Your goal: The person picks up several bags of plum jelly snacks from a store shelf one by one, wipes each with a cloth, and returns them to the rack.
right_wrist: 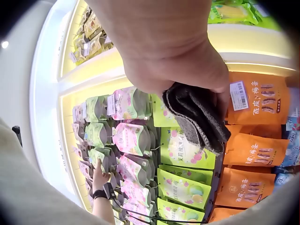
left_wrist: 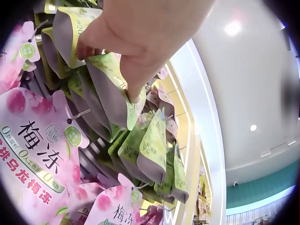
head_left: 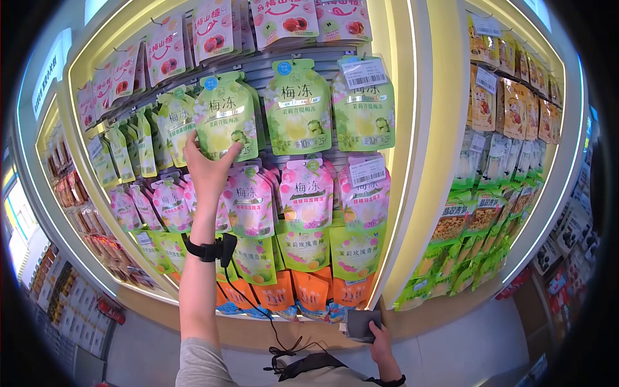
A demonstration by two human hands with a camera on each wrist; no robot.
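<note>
- Bright shop shelving carries hanging snack pouches in rows.
- Left hand (head_left: 207, 169) is raised, fingers pinching the bottom edge of a light green plastic pouch (head_left: 225, 116), which hangs upright directly above it.
- Right hand (head_left: 379, 342) is low, well apart, gripping a folded dark grey cloth (head_left: 361, 324).

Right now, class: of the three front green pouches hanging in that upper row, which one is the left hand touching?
The leftmost green pouch: the left hand pinches its bottom edge, while the middle and right pouches hang untouched.

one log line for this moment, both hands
left hand: grips green pouch hanging on rack | right hand: holds folded grey cloth low by orange packs
</note>
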